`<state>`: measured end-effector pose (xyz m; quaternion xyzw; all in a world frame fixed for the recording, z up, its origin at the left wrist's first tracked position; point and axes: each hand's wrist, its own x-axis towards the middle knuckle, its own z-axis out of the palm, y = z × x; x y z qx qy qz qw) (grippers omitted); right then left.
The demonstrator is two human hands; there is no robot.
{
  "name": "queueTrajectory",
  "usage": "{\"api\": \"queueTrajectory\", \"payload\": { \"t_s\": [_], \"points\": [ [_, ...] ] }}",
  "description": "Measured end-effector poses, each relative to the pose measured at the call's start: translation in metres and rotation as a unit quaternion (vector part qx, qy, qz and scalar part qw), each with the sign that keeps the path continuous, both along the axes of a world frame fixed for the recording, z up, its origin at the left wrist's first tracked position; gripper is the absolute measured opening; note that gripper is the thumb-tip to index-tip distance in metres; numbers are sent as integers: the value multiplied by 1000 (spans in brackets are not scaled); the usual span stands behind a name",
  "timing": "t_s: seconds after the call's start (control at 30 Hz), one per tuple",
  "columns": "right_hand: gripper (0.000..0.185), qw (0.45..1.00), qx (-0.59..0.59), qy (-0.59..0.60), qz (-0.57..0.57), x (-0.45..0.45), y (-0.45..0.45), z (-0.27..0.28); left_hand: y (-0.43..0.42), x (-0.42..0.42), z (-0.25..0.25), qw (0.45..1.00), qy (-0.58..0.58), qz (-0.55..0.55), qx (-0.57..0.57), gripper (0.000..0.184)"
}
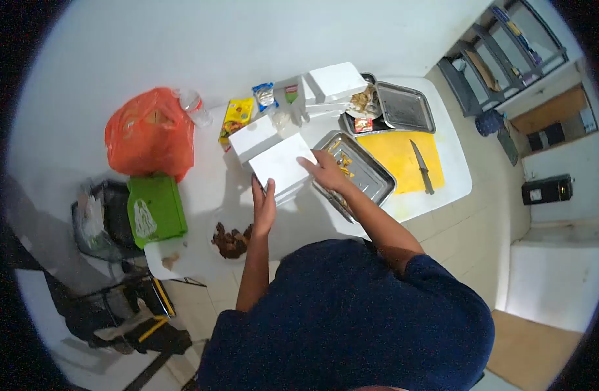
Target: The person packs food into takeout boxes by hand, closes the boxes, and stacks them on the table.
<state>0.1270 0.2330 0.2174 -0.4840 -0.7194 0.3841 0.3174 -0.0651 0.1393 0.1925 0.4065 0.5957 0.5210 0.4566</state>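
Note:
A white box [283, 164] is held between my two hands over the middle of the white table. My left hand [264, 207] grips its near left corner, fingers along the side. On the box's right edge rests my right hand [325, 171], its thumb or a finger lying over the top. Just behind it sits another white box [254, 137]. Right of the held box lies a metal tray [371, 171] with yellow-brown pieces in it. Dark brown pieces [232, 241] lie on a clear plate or bag near the front edge, left of my left forearm.
A knife [421, 166] lies on a yellow cutting board [394, 153]. Behind are more white boxes [337, 81], a tray [407, 107], a yellow packet [237, 118] and a blue packet [265, 96]. At left are an orange bag [149, 133], a bottle [195, 107] and a green bag [157, 208].

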Motion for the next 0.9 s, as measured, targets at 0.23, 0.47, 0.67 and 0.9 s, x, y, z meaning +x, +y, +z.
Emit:
{"api": "queueTrajectory", "payload": {
  "t_s": [0.23,0.47,0.67,0.9],
  "points": [
    [54,998,-58,-27,8,-4,-5,18,3,-1,-3,997,72,3,13,73],
    [51,995,-89,-17,48,2,-1,12,4,3,2,995,-95,11,30,77],
    [66,989,-119,-49,69,10,7,-14,5,2,-4,991,-128,3,31,76],
    [69,992,-98,-43,63,10,7,-24,7,-1,-5,991,-125,-14,52,75]
  ]
}}
